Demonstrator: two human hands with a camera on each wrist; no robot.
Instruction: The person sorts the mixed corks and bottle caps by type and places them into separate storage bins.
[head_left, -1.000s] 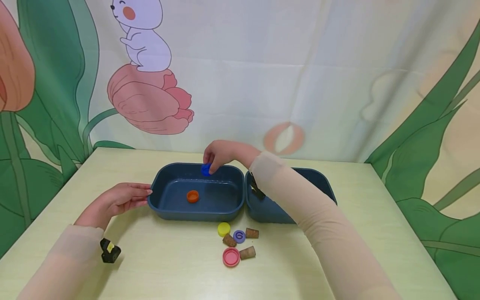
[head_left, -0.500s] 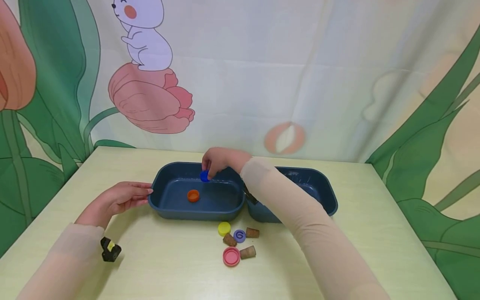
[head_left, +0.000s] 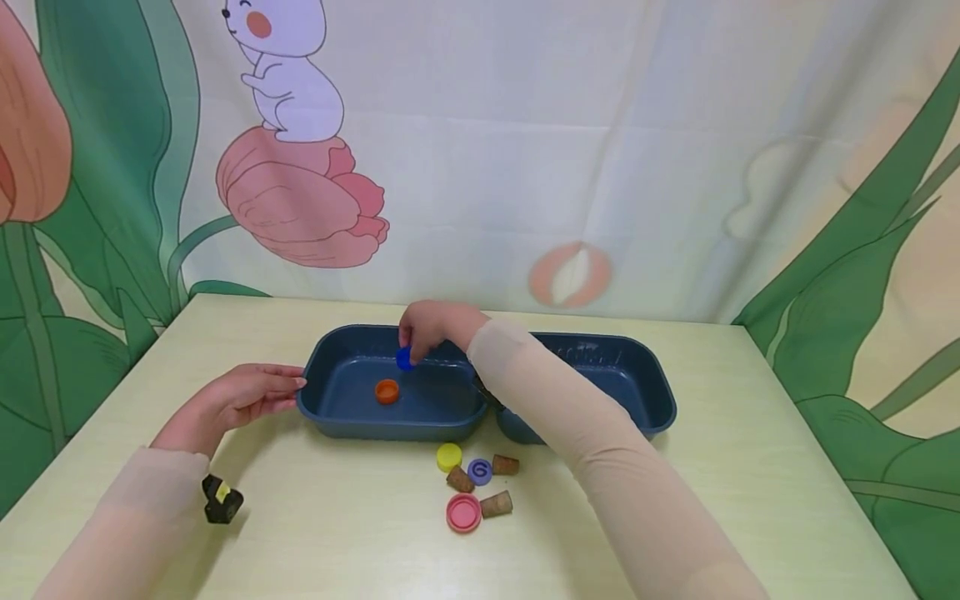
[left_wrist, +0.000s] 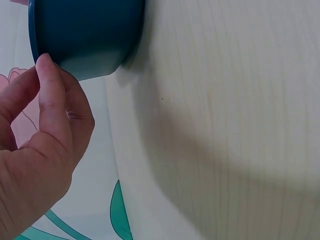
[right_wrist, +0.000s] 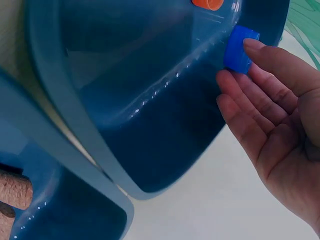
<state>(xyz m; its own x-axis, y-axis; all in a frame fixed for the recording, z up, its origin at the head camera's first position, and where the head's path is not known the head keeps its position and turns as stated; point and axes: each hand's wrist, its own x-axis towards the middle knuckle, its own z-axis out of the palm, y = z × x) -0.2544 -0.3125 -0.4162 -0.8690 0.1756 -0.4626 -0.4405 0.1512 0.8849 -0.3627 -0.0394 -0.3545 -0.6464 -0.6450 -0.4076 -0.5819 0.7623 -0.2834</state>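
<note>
Between thumb and fingers my right hand [head_left: 433,327] pinches a blue bottle cap [right_wrist: 239,50], held over the back part of the left dark blue bin [head_left: 337,423]. In that bin lies an orange bottle cap [head_left: 387,392], just in front of the blue one. My left hand [head_left: 251,396] pinches the left end of the same bin at its rim, as the left wrist view shows [left_wrist: 50,105]. On the table in front are a yellow cap [head_left: 449,457], a purple cap [head_left: 480,472], a pink-red cap [head_left: 463,513] and several corks [head_left: 497,504].
A second dark blue bin [head_left: 633,379] stands right beside the first, partly covered by my right sleeve; corks [right_wrist: 14,190] lie inside it. A patterned curtain [head_left: 480,183] hangs behind the table [head_left: 315,533].
My right hand has moved down and slightly left with the blue bottle cap, lower over the left bin. The left hand has stayed at the rim.
</note>
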